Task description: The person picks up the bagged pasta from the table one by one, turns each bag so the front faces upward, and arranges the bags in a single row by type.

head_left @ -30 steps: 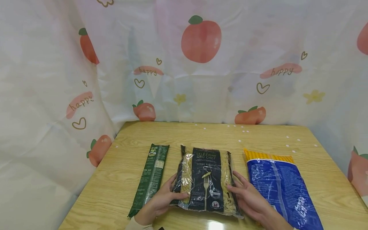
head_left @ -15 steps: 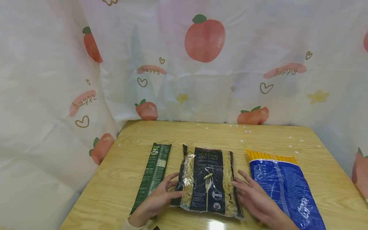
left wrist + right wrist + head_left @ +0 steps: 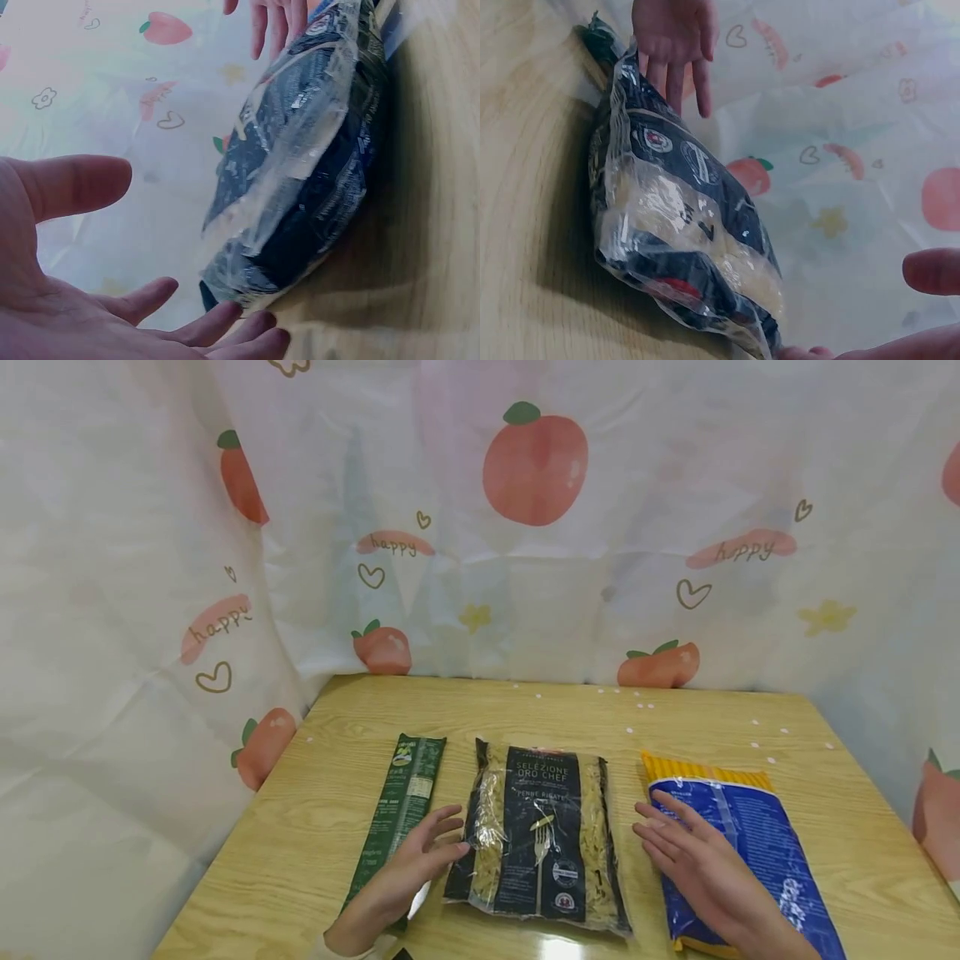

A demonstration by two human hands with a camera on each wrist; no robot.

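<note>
now drawn back from the plump black-and-clear plastic bag of penne [image 3: 542,835] after holding both its sides a second ago, with fingers loosely extended and gripping nothing on the left hand [image 3: 416,858], close by the bag's left edge, and on the right hand [image 3: 697,852], apart from it above the blue plastic packet with a yellow striped top [image 3: 761,827]. shown with the bag lying face up on the pale wood-grain table [image 3: 450,710], between the slim dark-green plastic packet [image 3: 408,802] and the blue one. apparently let go, with no steadying from either side.

Pasta bag [image 3: 538,839] between packets [image 3: 399,802], on table [image 3: 555,718]
</note>
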